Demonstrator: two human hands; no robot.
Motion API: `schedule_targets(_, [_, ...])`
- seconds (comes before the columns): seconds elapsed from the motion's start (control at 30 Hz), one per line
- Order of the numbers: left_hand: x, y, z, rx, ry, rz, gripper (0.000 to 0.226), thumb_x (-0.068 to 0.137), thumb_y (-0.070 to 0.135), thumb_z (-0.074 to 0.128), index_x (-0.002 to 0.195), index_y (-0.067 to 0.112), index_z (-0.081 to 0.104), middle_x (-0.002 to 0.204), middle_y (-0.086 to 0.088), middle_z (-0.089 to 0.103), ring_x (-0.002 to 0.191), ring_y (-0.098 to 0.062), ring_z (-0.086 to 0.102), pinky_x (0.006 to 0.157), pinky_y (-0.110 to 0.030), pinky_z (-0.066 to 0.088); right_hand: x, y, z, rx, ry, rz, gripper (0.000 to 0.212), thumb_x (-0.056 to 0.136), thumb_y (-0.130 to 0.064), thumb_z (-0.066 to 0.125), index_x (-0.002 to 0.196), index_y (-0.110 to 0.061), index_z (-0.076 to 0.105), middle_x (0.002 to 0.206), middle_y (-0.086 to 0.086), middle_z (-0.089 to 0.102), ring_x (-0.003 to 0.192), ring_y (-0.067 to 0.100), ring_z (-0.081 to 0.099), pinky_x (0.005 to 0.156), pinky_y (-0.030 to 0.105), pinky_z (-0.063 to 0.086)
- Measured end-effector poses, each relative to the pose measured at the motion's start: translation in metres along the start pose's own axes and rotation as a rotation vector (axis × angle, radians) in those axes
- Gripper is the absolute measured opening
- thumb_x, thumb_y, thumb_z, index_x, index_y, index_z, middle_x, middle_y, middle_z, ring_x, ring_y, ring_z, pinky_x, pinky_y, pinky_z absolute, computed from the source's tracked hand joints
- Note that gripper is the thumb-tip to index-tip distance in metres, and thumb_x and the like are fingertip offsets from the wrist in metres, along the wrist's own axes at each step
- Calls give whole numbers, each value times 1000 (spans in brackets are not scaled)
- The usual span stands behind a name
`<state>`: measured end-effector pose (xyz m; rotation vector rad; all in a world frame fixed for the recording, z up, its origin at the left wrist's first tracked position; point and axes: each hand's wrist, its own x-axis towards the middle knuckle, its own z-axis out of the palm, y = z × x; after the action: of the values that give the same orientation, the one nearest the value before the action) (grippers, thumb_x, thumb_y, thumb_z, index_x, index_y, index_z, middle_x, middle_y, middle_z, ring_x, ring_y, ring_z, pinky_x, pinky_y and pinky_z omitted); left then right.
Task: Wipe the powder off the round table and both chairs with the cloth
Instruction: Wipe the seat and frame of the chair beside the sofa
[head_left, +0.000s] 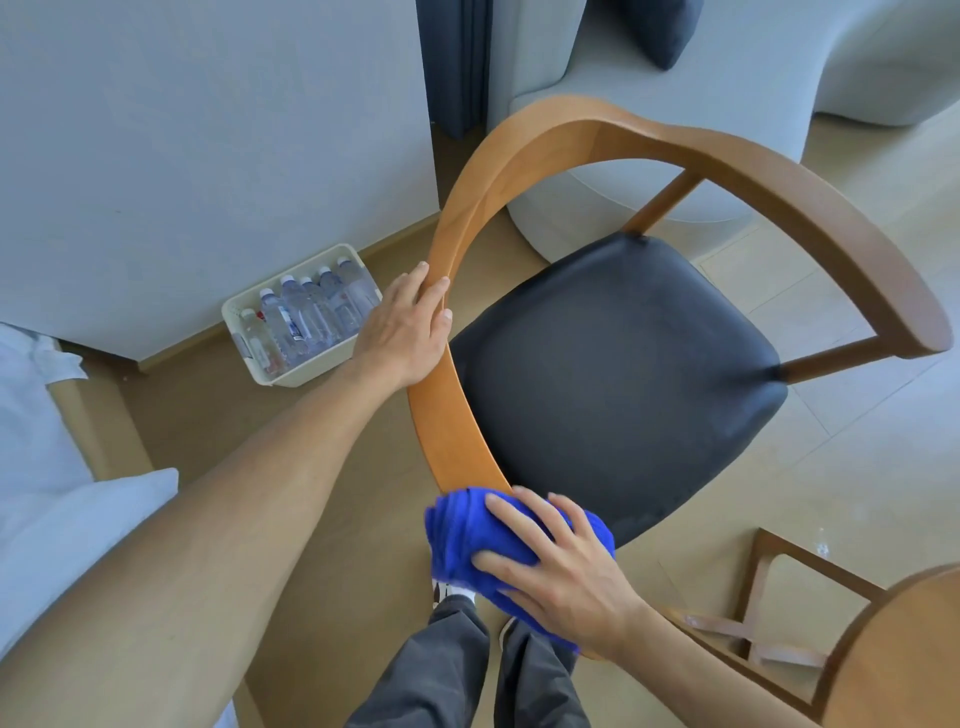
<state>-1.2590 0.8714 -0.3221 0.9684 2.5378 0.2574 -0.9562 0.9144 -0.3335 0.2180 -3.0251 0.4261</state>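
Head view, nearest first: the right hand (558, 566) presses a bunched blue cloth (470, 540) onto the near end of the wooden chair's (623, 140) curved rail, fingers spread and curled over the fabric. The cloth hides that end of the rail, and its lower edge is covered by the wrist. Grey trouser legs (441, 670) and shoe tips show below. At lower right the round table (904, 660) is cut off by the frame edge; only part of its top and base shows. Further along the rail, the left hand (405, 332) grips it, fingertips wrapped over the top, thumb out of sight. Beyond, a basket (235, 322) of water bottles (311, 317) stands against the wall.
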Motion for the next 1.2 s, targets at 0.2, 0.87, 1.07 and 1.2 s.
schedule_targets(0.2, [6,-5,-9,-160,14,20,48,103,37,26,148,21,33,156,0,26,143,-20,22,112,-44,26,111,10,14,-43,92,177,26,95,-39,49,118,-31,59,145,9,45,130,36,43,97,55,41])
schedule_targets(0.87, [-17,-7,-20,-34,-6,96,49,103,38,24,148,20,31,158,-1,22,145,-23,17,114,-47,23,2,-4,-4,-11,-26,82,27,85,-40,61,111,-38,64,134,4,58,104,31,57,77,39,50])
schedule_targets(1.07, [-20,2,-17,6,95,232,44,101,29,38,142,16,44,152,-6,34,142,-25,25,113,-45,22,113,-7,12,-13,103,350,31,83,-37,62,113,-34,64,135,6,55,101,32,56,78,43,46])
schedule_targets(1.2, [-41,25,-4,65,90,295,41,99,30,40,137,18,50,146,-5,43,137,-23,32,110,-47,22,112,-11,10,50,140,417,41,85,-40,56,126,-33,57,141,9,46,119,34,47,94,49,38])
